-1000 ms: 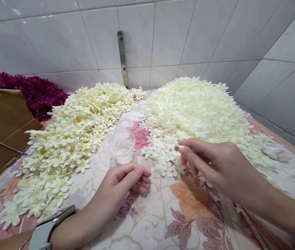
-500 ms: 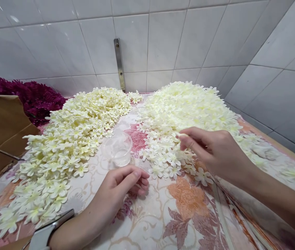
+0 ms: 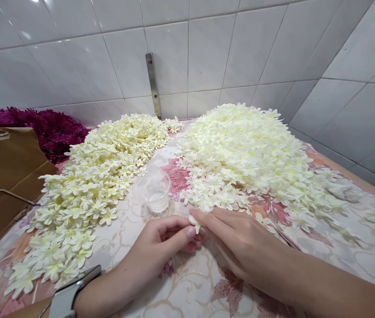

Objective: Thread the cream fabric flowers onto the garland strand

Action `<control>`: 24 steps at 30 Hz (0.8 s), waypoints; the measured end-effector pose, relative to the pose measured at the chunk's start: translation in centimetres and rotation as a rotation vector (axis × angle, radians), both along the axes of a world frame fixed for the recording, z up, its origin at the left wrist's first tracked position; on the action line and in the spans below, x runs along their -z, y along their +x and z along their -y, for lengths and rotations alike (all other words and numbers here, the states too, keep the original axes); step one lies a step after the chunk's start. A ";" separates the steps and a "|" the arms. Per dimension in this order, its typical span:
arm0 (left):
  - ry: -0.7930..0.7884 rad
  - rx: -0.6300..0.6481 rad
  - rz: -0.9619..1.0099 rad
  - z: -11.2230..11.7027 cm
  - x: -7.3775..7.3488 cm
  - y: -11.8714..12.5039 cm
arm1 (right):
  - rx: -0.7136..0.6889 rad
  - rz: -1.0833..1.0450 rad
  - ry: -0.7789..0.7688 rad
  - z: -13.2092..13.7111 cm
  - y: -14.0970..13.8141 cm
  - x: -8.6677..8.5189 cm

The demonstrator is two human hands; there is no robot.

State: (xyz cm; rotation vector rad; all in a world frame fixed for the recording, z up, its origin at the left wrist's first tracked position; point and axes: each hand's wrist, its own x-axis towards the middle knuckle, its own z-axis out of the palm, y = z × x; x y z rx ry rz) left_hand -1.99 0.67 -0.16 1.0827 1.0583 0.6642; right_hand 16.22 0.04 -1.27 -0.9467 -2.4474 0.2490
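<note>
My right hand is closed around a small white artificial flower, which shows at its fingertips. My left hand meets it there, fingers curled and thumb tip beside the petals; whatever may be inside those fingers is hidden. Just beyond the left hand stands a clear plastic cup. A large heap of loose white flowers spreads behind my right hand. On the left lies another long heap of cream-white flowers.
A patterned tablecloth covers the table. At the far left are a brown cardboard box with a metal wire and a pile of purple flowers. Tiled walls close off the back and right; a metal bracket is fixed to the back one.
My right hand has come down and left from over the right heap, bringing the flower to my left hand's fingertips. The left hand has shifted slightly right.
</note>
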 end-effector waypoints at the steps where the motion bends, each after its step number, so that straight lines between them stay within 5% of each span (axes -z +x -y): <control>1: 0.011 0.011 -0.020 0.0 0.0 0.0 | -0.008 -0.012 0.007 0.0 0.0 -0.1; 7: 0.053 0.052 -0.064 0.1 -0.3 0.1 | 0.022 -0.048 0.141 -0.1 -0.2 -0.6; 16: 0.135 -0.013 -0.191 0.0 -0.5 -0.1 | 0.056 0.010 0.027 0.0 -0.5 -0.6; 22: 0.072 -0.058 -0.133 0.0 -0.4 0.0 | 0.076 -0.050 -0.145 -0.1 -0.3 -0.5; 24: 0.051 -0.079 -0.132 -0.1 -0.4 0.0 | 0.109 -0.036 -0.094 -0.3 0.1 -0.8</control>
